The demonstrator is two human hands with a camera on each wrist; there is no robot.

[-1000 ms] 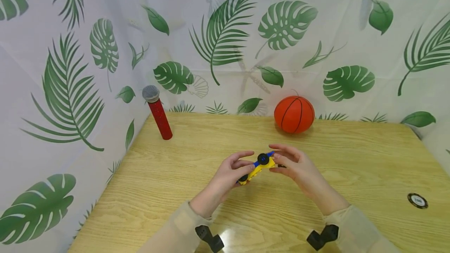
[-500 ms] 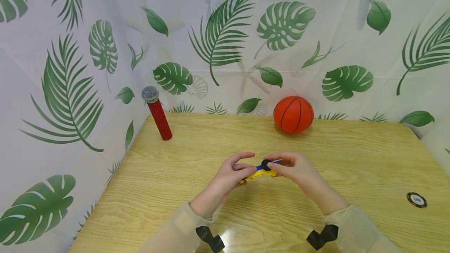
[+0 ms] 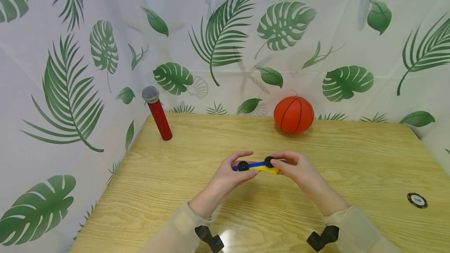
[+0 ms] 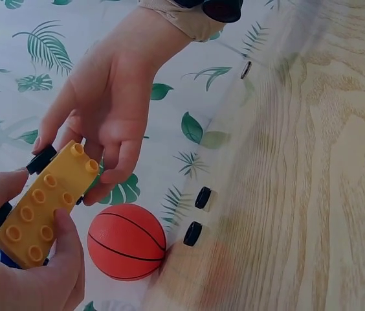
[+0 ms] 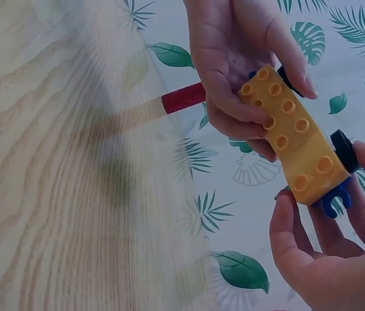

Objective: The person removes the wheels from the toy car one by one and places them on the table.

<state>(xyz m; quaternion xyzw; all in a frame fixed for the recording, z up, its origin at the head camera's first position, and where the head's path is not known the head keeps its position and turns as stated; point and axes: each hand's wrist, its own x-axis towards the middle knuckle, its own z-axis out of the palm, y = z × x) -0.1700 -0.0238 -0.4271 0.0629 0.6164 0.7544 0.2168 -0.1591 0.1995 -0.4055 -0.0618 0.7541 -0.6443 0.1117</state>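
Over the front-middle of the table, a toy building-brick car [image 3: 263, 167] with a yellow studded body, blue base and black wheels is held level between both hands. In the head view its studs face down. My left hand [image 3: 230, 173] grips the left end, thumb along the yellow side. At the other end, my right hand [image 3: 299, 169] pinches the car beside a black wheel [image 3: 269, 162]. The right wrist view shows a blue hook [image 5: 335, 201] at that end and my right fingers [image 5: 292, 227] around it. The studs [image 4: 39, 195] show clearly in the left wrist view.
A red microphone [image 3: 159, 116] stands at the back left, and an orange toy basketball [image 3: 293, 114] sits at the back. A round black-and-white chip [image 3: 417, 200] lies at right. Two loose black wheels [image 4: 202, 197] rest on the table in the left wrist view. Leaf-patterned cloth surrounds the table.
The toy car has turned from slanted to level, and its left wheel has come into view. My right fingers have closed onto the right wheel end. The microphone, basketball and chip stay put.
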